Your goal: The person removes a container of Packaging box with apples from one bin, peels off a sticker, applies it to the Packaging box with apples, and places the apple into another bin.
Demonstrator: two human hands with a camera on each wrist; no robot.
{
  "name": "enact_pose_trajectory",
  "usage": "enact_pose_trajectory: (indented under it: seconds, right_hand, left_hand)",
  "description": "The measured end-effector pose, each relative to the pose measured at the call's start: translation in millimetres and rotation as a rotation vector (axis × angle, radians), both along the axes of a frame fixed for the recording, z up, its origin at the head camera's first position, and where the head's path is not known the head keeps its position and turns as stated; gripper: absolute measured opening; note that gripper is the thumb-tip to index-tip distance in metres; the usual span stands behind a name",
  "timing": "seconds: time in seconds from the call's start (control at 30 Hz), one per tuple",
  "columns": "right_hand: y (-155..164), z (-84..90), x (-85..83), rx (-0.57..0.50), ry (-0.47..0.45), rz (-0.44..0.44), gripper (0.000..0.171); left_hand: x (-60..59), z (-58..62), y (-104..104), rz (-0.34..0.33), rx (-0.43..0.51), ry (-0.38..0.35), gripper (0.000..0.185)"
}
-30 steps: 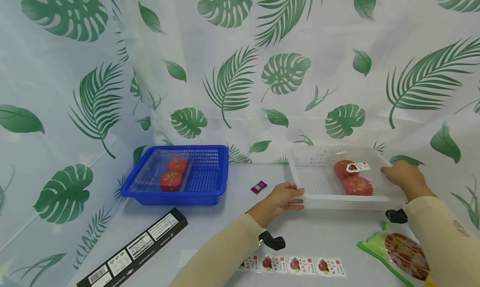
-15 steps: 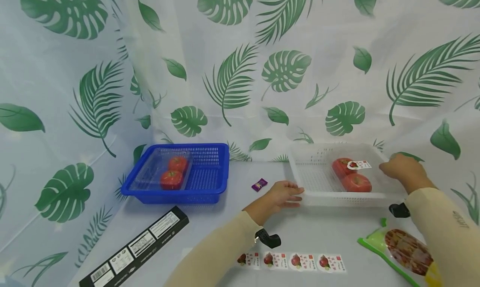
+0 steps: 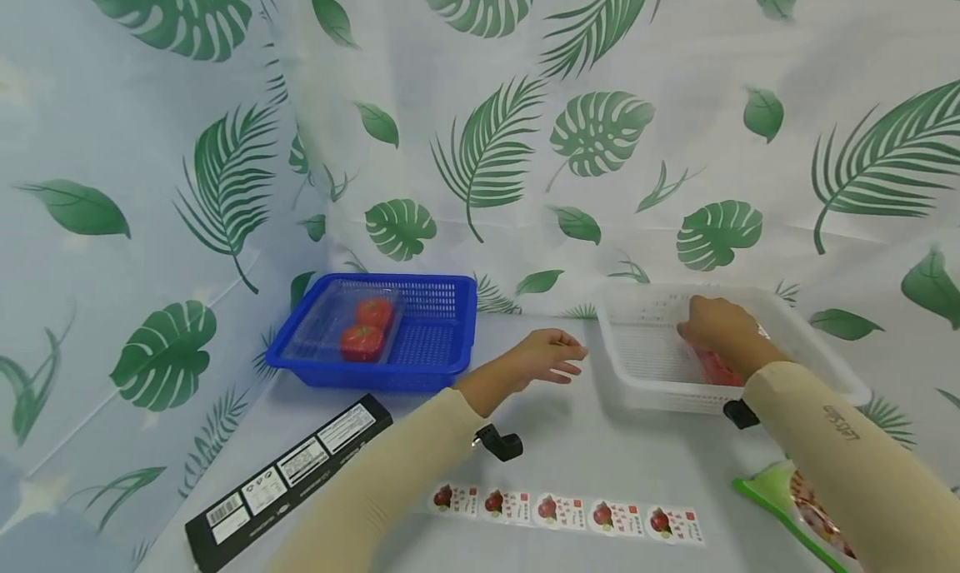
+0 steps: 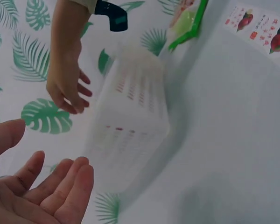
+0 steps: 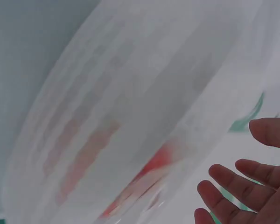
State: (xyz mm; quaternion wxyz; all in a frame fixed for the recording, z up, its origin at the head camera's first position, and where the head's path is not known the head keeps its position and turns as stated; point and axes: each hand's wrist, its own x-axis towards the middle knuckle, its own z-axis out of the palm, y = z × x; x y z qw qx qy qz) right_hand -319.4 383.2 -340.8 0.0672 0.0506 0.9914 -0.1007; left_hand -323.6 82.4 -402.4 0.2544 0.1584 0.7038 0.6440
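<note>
The right hand [image 3: 718,327] reaches down into the white plastic basket [image 3: 652,373], its fingers loosely spread above the clear pack of tomatoes [image 3: 718,370] lying there; the right wrist view shows those fingers [image 5: 242,175] straight and apart, gripping nothing, with the red fruit blurred just beside them. Whether the fingertips touch the pack cannot be told. The left hand [image 3: 547,358] hovers over the table just left of the white basket, apart from its rim, fingers relaxed and released, palm empty in the left wrist view [image 4: 42,196]. Farther left stands a blue basket [image 3: 442,340] holding another clear pack of two tomatoes [image 3: 363,331]. Nearer the person lie a strip of tomato stickers [image 3: 566,510], a long black box [image 3: 292,477] and, at the right edge, a green-edged bag [image 3: 795,515].
</note>
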Motion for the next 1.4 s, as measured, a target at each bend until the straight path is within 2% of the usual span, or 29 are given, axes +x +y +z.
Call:
enact_pose_trajectory:
  seconds: [0.1, 0.33, 0.47, 0.6, 0.73, 0.83, 0.97, 1.03, 1.1, 1.2, 1.3, 1.4]
  right_hand:
    - [-29, -2.1, -11.2, 0.046, 0.052, 0.089, 0.059]
    - [-99, -6.4, -26.9, -0.003, 0.082, 0.217, 0.05]
    - [-138, -13.7, -30.6, -0.038, 0.092, 0.274, 0.047]
    - [-173, -19.3, -34.3, -0.052, 0.093, 0.341, 0.044]
    - [-207, -20.6, -35.0, -0.084, 0.115, 0.402, 0.041]
    - [-232, -20.3, -35.7, -0.113, 0.155, 0.441, 0.038]
    - [-264, -20.9, -34.2, -0.154, 0.232, 0.464, 0.032]
    - [-278, -21.7, -33.4, -0.177, 0.25, 0.476, 0.029]
    - [-293, -22.5, -33.3, -0.179, 0.268, 0.494, 0.028]
    - [-315, -24.5, -34.6, -0.182, 0.264, 0.508, 0.029]
    - [-334, -27.8, -38.3, -0.192, 0.23, 0.479, 0.035]
    - [-354, -32.6, -45.0, -0.241, 0.165, 0.433, 0.044]
  left_hand:
    - [-5.9, 9.1, -18, -0.017, -0.027, 0.031, 0.024]
    - [-18.8, 28.6, -73, -0.019, -0.078, 0.14, 0.028]
    - [-30.9, 39.3, -112, 0.01, -0.104, 0.239, 0.03]
    - [-44.6, 51.1, -153, 0.073, -0.171, 0.314, 0.032]
    - [-59.9, 58.3, -194, 0.151, -0.291, 0.361, 0.033]
    - [-72.8, 57.7, -225, 0.223, -0.424, 0.431, 0.035]
    - [-87.4, 56.1, -265, 0.313, -0.703, 0.568, 0.043]
    - [-92.3, 54.8, -283, 0.368, -0.839, 0.606, 0.048]
    - [-96.5, 51.6, -300, 0.42, -0.941, 0.605, 0.053]
    - [-102.4, 44.1, -320, 0.474, -1.006, 0.569, 0.057]
    - [-106.8, 37.9, -331, 0.489, -1.015, 0.537, 0.061]
    - [-108.6, 37.5, -336, 0.505, -1.005, 0.494, 0.066]
